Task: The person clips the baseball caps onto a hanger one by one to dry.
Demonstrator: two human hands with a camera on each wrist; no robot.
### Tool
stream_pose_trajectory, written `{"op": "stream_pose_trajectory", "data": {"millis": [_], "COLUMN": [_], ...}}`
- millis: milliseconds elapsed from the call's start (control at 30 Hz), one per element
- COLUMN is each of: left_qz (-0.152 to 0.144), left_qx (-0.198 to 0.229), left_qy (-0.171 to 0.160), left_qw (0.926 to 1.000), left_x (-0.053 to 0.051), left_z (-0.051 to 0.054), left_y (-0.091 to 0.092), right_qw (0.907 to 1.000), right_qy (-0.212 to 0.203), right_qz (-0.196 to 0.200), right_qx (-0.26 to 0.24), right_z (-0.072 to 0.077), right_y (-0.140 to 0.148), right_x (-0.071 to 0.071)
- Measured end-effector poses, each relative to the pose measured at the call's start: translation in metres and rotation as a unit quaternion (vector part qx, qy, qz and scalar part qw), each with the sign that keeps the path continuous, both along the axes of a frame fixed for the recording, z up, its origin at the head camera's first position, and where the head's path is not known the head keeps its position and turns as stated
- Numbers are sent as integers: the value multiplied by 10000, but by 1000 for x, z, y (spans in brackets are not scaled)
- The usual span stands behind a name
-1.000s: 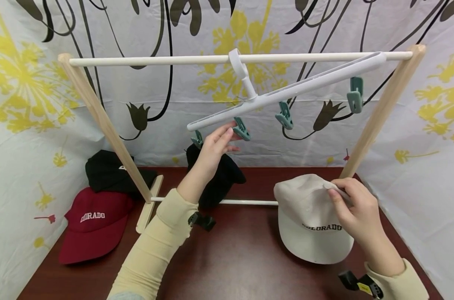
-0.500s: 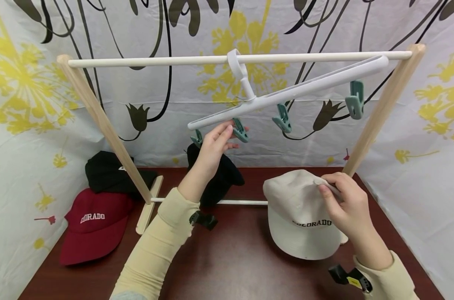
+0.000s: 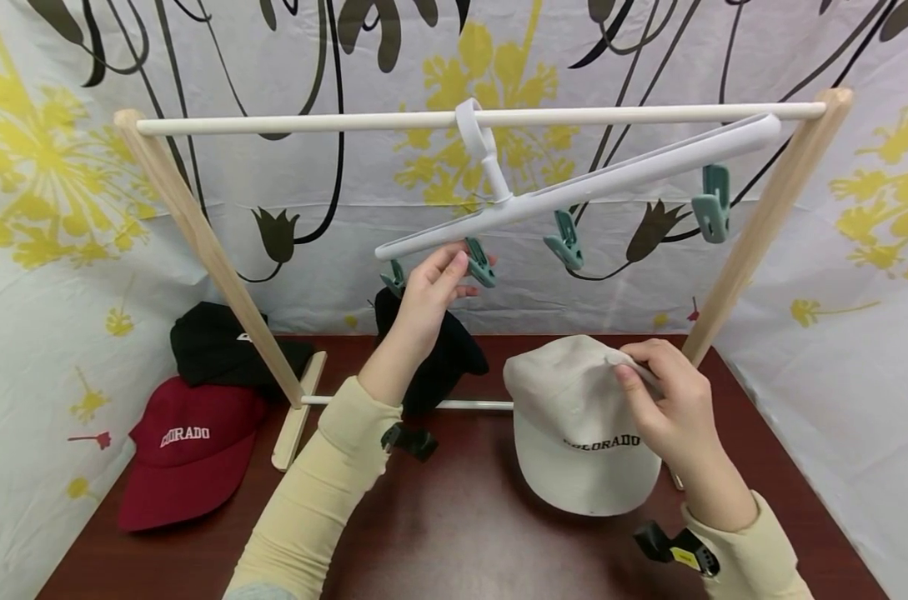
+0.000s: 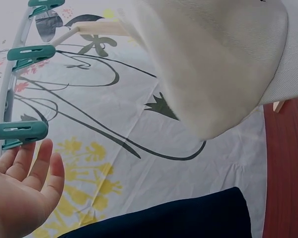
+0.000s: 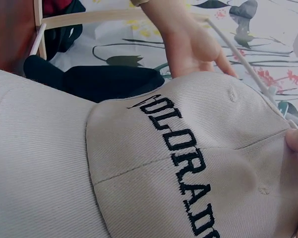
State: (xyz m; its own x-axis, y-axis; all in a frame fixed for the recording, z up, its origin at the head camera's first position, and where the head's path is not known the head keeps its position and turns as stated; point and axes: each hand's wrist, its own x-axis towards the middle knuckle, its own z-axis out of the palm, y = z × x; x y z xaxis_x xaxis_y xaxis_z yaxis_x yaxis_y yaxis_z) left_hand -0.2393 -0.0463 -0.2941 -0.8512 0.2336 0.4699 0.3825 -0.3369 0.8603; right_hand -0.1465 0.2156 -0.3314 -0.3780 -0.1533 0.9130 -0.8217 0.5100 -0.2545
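- A person's left hand (image 3: 429, 293) pinches a teal clip (image 3: 480, 263), 2nd of 4 from the left, on a tilted white hanger (image 3: 574, 190) hooked over a rod (image 3: 273, 123).
- The right hand (image 3: 674, 404) pinches the edge of a beige cap (image 3: 574, 417), lettered "COLORADO", below and right of that clip, apart from it.
- The step in hand looks like bringing the beige cap to the clip; the next move probably calls for lifting the cap's edge into the clip's mouth, then letting the clip close.
- Whether the clip's mouth is parted is hard to make out.
- The left arm partly hides a dark cap (image 3: 448, 358), seemingly hung from the leftmost clip (image 3: 395, 277).
- The right fingertips behind the beige cap are hidden.
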Motion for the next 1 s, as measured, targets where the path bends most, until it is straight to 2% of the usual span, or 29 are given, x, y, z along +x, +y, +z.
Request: {"op": "stream_pose_trajectory", "data": {"millis": [367,533,733,1000], "left_qz": [131,137,119,39], "left_qx": [12,57,50,67], "left_qy": [-121,-218,-88,3], "left_qw": [9998,9997,9999,10000], "left_x": [1,0,0,0], "left_z": [-1,-2,-4,-6], "left_y": [0,0,-1,-1], "right_qw": [9995,9980,9959,9968], "right_qy": [-102,-360,-626,-564], "right_qz": [276,487,615,534], "right_qx": [-107,-173,-240,-198], "right_z": [-5,-10,-10,-9], "right_y": [-9,-11,-19,-29], "right_x": [-9,-14,-16,-20]}}
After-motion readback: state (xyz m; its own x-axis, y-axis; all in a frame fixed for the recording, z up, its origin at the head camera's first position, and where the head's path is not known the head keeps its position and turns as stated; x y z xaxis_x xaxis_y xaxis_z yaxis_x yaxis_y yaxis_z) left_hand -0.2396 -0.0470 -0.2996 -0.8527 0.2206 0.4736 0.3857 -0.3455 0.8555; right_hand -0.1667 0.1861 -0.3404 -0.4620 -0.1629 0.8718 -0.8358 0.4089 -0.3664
